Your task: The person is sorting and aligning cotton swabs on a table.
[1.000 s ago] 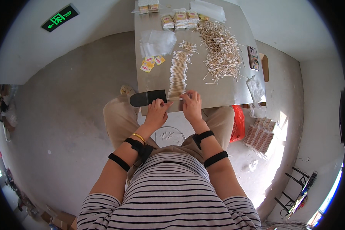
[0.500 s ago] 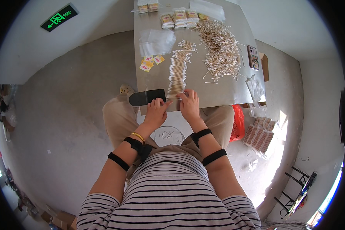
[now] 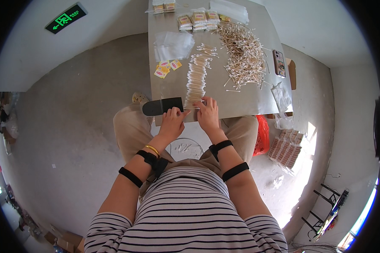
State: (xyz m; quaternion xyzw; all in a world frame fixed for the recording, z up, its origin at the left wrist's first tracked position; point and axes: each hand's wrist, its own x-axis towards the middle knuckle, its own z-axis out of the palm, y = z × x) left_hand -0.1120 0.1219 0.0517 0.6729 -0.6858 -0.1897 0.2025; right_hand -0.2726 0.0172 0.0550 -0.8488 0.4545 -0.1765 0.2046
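Note:
A long row of cotton swabs [image 3: 195, 82], laid side by side, runs up the table toward the far side. My left hand [image 3: 172, 122] rests at the table's near edge, fingers partly bent and apart, one fingertip by the left of the row's near end. On the other side of that end, my right hand [image 3: 208, 114] has its fingers spread, with fingertips touching or very close to the swab tips. Neither hand shows anything gripped. Left of the row lies a flat black piece [image 3: 161, 106] with one rounded end, just beyond my left fingers.
A loose heap of cotton swabs [image 3: 245, 55] covers the right of the metal table [image 3: 223, 101]. Clear plastic bags [image 3: 173, 45], yellow cards [image 3: 162, 69] and filled packs [image 3: 198, 19] lie farther off. A phone [image 3: 278, 63] is near the right edge, above a red bag [image 3: 262, 135].

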